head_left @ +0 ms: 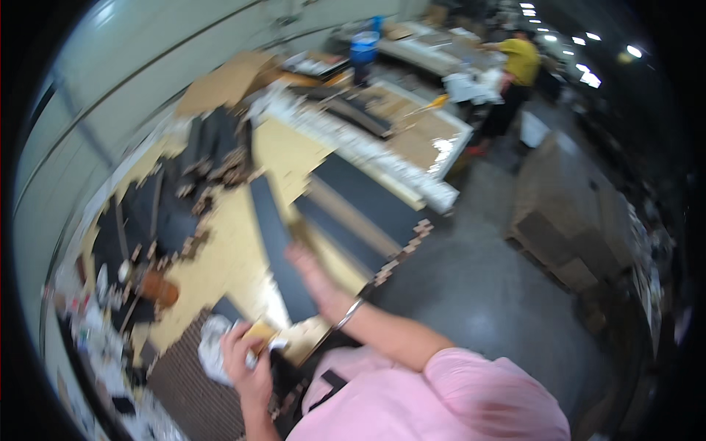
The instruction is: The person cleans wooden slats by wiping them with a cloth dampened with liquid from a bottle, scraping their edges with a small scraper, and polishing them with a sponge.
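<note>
My left hand point(248, 367) is closed, with a white crumpled cloth point(213, 345) at its fingers and a small yellowish block-like piece point(261, 334) by the thumb side. A long dark grey plank point(271, 220) lies slantwise on the pale yellow tabletop point(224, 239). My right hand point(315, 278), blurred by motion and with a metal bangle at its wrist, grips this plank along its right edge. To the right, dark planks with a brown strip point(346, 213) between them lie side by side, their ends stepped. A stack of ribbed brown pieces point(195, 375) sits beside my left hand.
Piles of dark planks point(143, 213) cover the table's left side, near an orange-brown jar point(158, 289). A cardboard sheet point(224, 81) and a blue container point(364, 48) stand farther back. Large cardboard boxes point(566, 213) rest on the floor at right. Another person in yellow point(521, 62) works beyond.
</note>
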`<control>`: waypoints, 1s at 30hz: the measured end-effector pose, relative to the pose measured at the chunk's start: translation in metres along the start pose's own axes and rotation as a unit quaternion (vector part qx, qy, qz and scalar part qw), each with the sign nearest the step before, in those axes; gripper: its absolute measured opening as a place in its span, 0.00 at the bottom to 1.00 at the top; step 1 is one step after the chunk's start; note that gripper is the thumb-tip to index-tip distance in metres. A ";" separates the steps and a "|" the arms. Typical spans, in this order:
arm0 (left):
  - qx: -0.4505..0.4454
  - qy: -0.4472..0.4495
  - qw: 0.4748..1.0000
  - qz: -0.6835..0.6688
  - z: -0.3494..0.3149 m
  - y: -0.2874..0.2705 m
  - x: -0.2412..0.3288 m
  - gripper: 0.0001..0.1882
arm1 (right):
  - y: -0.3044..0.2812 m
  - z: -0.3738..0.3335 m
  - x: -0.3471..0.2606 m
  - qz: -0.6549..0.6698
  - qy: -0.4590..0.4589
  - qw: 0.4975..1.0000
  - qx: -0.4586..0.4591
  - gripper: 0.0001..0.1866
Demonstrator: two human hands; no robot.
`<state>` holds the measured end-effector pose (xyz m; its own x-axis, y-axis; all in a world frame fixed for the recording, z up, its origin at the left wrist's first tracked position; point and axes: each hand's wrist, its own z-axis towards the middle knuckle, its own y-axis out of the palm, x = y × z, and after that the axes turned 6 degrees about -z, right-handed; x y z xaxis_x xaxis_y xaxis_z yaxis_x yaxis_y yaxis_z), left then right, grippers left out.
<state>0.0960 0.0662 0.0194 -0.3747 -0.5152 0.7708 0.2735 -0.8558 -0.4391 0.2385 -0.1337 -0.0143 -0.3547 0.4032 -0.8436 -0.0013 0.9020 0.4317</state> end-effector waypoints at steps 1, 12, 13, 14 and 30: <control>0.010 0.006 1.000 -0.001 0.005 0.001 0.004 0.16 | -0.004 0.002 -0.002 0.049 0.042 0.998 -0.028 0.34; 0.025 0.047 0.997 -0.056 0.004 0.006 0.003 0.24 | 0.005 0.021 0.018 0.149 0.015 0.974 -0.168 0.31; 0.015 0.061 0.997 -0.045 0.003 0.008 0.003 0.23 | 0.006 0.020 0.019 0.149 0.018 0.974 -0.168 0.31; 0.011 0.064 0.997 -0.030 -0.001 0.007 0.000 0.23 | 0.006 0.019 0.020 0.156 0.019 0.971 -0.177 0.30; -0.002 0.115 0.993 -0.021 0.017 0.026 0.009 0.21 | 0.015 0.026 0.032 0.059 0.023 0.986 -0.156 0.35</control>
<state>0.1149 0.0403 0.0231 -0.5778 -0.4762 0.6629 0.2502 -0.8764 -0.4116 0.2516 -0.1034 -0.0429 -0.4118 0.4883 -0.7694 -0.2431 0.7548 0.6092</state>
